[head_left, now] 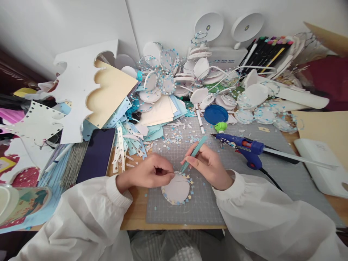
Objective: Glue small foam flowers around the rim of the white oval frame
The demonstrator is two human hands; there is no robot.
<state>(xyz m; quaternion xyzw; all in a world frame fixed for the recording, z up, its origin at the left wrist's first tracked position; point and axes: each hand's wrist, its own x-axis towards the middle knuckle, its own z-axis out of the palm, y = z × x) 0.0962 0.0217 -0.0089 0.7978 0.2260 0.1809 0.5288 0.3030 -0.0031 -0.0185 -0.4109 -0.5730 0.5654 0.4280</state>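
My right hand [208,163] grips teal tweezers [198,148], their tips pointing down at the upper edge of a round white disc [177,189]. Small blue and yellow star-shaped pieces [189,197] line the disc's rim, along its right side and bottom. At the disc's top left, my left hand [153,170] is closed in a pinch, its fingertips close to the rim. Whatever lies between those fingers is too small to make out. The disc lies on a grey cutting mat [163,214]. Loose stars [174,139] are scattered just beyond both hands.
A blue glue gun [241,145] rests right of my right hand, near a blue lid [216,114]. A dark phone [96,156] and paper strips [127,145] are on the left. White discs with beaded wire [163,79] and cut paper sheets [108,90] pile up behind.
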